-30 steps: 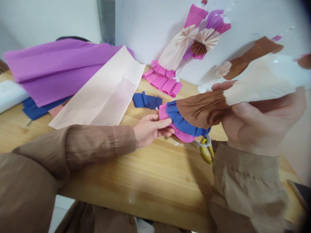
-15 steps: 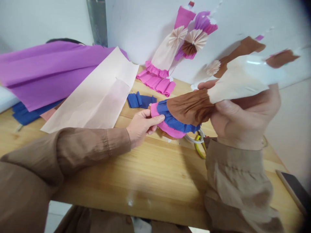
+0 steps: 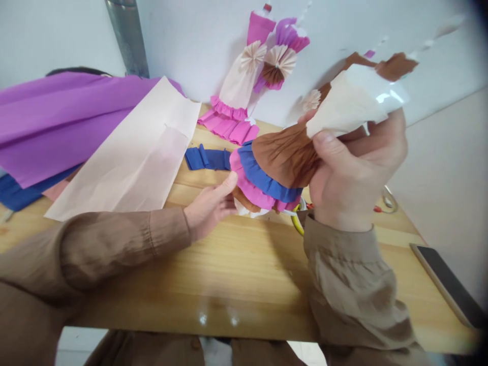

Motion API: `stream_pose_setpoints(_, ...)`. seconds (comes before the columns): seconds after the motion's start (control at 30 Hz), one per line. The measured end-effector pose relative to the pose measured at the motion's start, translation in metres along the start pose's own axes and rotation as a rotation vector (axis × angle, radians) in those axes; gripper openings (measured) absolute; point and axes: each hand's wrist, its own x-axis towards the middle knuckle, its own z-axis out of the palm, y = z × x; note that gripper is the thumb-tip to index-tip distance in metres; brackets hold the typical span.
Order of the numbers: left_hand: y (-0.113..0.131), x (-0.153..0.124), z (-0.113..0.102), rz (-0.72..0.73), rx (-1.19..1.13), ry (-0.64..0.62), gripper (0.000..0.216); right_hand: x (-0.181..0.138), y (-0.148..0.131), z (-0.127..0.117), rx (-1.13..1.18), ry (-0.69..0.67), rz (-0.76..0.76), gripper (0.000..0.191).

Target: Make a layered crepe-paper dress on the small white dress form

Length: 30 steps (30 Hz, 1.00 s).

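Observation:
My right hand (image 3: 346, 162) grips a crepe-paper dress at the waist, its thumb on the front and the other fingers behind. The dress has a cream bodice (image 3: 335, 101) and a layered skirt of brown crepe paper (image 3: 287, 155) over blue and pink ruffles. More brown and white layers show beneath the hem. At the skirt's left edge, my left hand (image 3: 209, 206) is open, thumb apart from the loosely bent fingers, the thumb tip against the pink ruffle. A folded blue crepe strip (image 3: 208, 158) lies on the table just behind that hand.
Paper dresses (image 3: 242, 84) lean on the wall at the back. Purple crepe paper (image 3: 76, 122) and a cream sheet (image 3: 129, 157) cover the left side. A yellow-handled tool (image 3: 297, 223) lies partly hidden under the skirt. A phone (image 3: 446, 284) rests at right.
My left hand has loosened its pinch on the skirt's hem, and its thumb and fingers have parted. The ruffles now fan out more. The whole view has shifted, with things appearing further left.

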Motion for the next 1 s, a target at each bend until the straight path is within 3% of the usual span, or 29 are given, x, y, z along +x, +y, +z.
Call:
stream_pose_setpoints(0.1,-0.002,-0.006,0.007,-0.114,-0.076,-0.017,0.054,0.0,0.002,0.0,0.017,0.061,-0.043,0.039)
stream_pose_setpoints(0.4,-0.002,0.002,0.016,0.175,-0.237,0.17,0.03,-0.006,-0.003,0.004,0.098,0.04,0.13,0.035)
stream_pose_setpoints(0.57,-0.001,-0.003,0.015,0.208,-0.263,0.11,0.036,-0.004,-0.002,0.007,0.163,0.139,0.183,0.032)
stream_pose_setpoints(0.73,0.003,0.0,0.01,0.121,-0.266,-0.126,0.046,0.0,0.003,0.004,0.215,0.204,0.249,0.029)
stream_pose_setpoints(0.93,0.001,0.002,0.012,0.209,-0.266,0.019,0.035,0.0,0.012,-0.001,0.24,0.245,0.356,0.03)
stream_pose_setpoints(1.0,0.002,0.0,0.014,0.233,-0.267,-0.012,0.035,-0.001,0.014,-0.001,0.236,0.26,0.35,0.03)
